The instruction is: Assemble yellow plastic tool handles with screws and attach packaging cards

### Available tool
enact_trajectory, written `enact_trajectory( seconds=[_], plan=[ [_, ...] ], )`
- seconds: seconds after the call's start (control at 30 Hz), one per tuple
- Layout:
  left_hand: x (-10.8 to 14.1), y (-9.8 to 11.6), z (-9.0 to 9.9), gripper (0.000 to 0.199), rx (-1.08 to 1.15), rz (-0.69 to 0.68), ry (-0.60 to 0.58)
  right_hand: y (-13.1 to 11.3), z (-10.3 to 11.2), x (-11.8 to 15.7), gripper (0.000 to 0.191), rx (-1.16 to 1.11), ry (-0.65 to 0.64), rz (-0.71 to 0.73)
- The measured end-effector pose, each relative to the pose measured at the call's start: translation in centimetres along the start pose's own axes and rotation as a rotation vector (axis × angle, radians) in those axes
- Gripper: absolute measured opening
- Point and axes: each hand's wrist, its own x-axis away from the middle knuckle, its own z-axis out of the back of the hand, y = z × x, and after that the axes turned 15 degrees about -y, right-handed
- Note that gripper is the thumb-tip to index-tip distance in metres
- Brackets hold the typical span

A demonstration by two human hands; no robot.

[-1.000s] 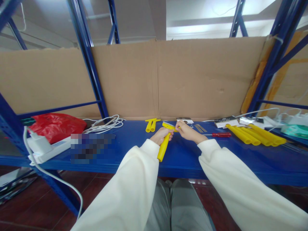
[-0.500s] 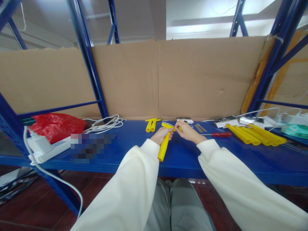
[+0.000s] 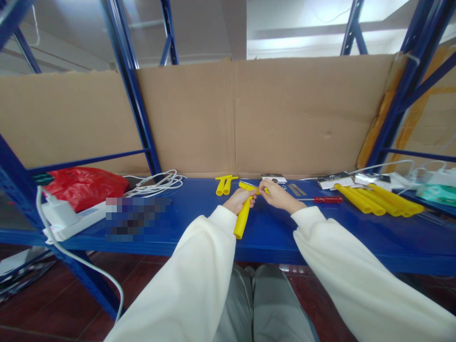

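Note:
My left hand [image 3: 245,200] is closed around the neck of a yellow T-shaped scraper [image 3: 242,222], whose round handle points down toward me. A thin metal strip shows along the top of its head. At the right part of that head, my right hand [image 3: 275,194] has its fingers pinched together; anything small between them is too hidden to name. Right of this hand lie thin metal blades [image 3: 295,190] and a screwdriver [image 3: 327,199] with a red handle. Two finished-looking yellow T-shaped scrapers [image 3: 223,185] rest behind my left hand.
Several yellow handles [image 3: 381,202] lie at the right, near small black-and-white boxes [image 3: 335,180]. On the left are a white power strip [image 3: 80,222], a red plastic bag [image 3: 85,186] and a coiled white cable [image 3: 160,183]. Cardboard [image 3: 285,114] walls the back of the blue shelf [image 3: 199,228].

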Motion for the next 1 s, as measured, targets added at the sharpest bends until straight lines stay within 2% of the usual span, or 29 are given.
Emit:
enact_trajectory(
  seconds=[0.23,0.53,0.63,0.8,0.9,1.0],
  plan=[
    [0.0,0.0,-0.1,0.017,-0.007,0.011,0.004,0.2,-0.2,-0.1,0.017,-0.008,0.008,0.010],
    [0.8,0.6,-0.5,0.027,-0.009,-0.011,0.003,0.4,-0.3,-0.1,0.015,-0.009,0.070,0.060],
    [0.9,0.9,-0.4,0.027,0.022,-0.051,0.022,0.6,0.1,-0.1,0.012,-0.031,0.146,0.076],
    [1.2,1.7,-0.1,0.030,0.056,-0.222,0.018,0.1,1.2,-0.1,0.012,-0.056,0.358,0.098],
    [1.2,2.2,0.4,0.035,-0.003,-0.306,0.017,-0.8,1.6,-0.2,0.015,-0.034,0.441,0.119],
    [0.9,2.7,1.3,0.039,-0.152,-0.316,0.021,-1.5,1.6,-0.2,0.015,-0.025,0.462,0.146]
  ],
)
